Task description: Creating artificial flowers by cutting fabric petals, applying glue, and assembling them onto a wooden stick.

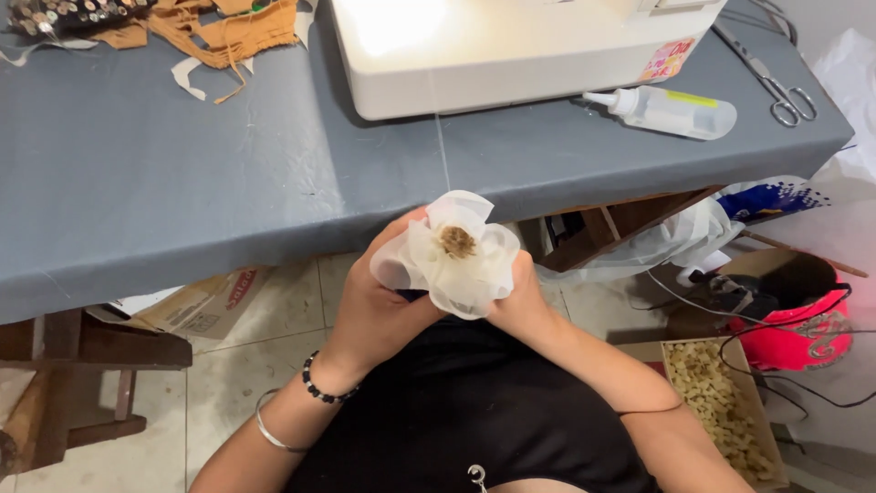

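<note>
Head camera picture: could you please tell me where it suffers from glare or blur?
Head view: glare bleaches the top of the white sewing machine; the white fabric flower, held by the left hand and right hand, is sharp; the table edges bow slightly from lens distortion.

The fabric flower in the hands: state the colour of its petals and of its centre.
The fabric flower has sheer white petals and a brown centre, seen in the head view.

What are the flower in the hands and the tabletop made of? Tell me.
Flower: sheer white fabric, probably organza, since its ruffled petals look translucent; brownish fuzzy centre. Both hands, left hand and right hand, hold it. Tabletop: matte grey covering, likely vinyl or cloth, faintly creased.
</note>
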